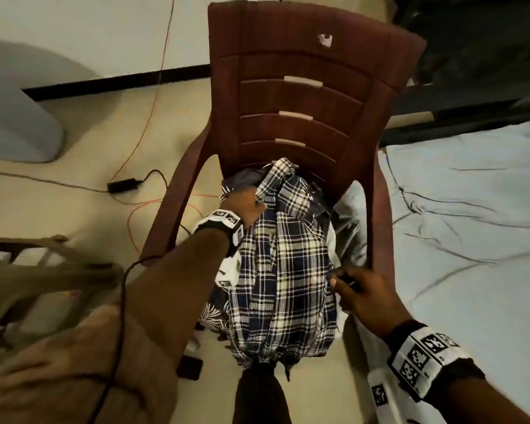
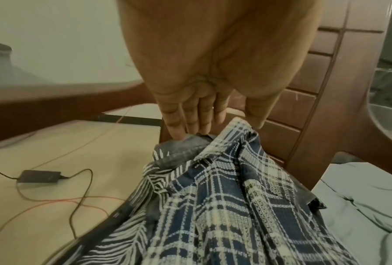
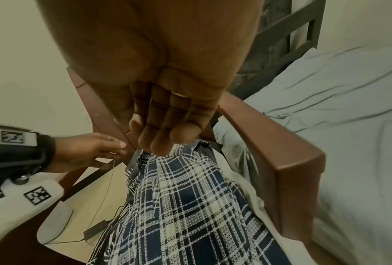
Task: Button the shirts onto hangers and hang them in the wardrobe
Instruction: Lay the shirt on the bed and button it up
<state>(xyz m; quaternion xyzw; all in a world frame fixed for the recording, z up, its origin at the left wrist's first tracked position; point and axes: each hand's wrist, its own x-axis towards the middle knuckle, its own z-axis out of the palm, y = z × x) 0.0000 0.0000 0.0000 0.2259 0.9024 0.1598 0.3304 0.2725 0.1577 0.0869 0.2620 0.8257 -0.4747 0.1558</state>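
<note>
Plaid shirt (image 1: 283,261): draped over the seat of the chair (image 1: 291,87), collar toward the backrest, hem hanging past the front edge; lies on top of the pile.
Leaf-print shirt (image 2: 131,231): under the plaid shirt, showing along its left side.
Left hand (image 1: 244,206): at the collar end of the pile; fingers (image 2: 190,116) straight and close together, tips touching the grey fabric beside the plaid collar; thumb apart from the fingers, nothing clasped.
Right hand (image 1: 363,296): at the right edge of the plaid shirt, near the chair's armrest; fingers curled, pinching a small dark thing; what it is cannot be told.
Bed (image 1: 471,224): pale sheet, just right of the chair.
Adapter (image 1: 121,185): on the floor, left of the chair, with cable.
</note>
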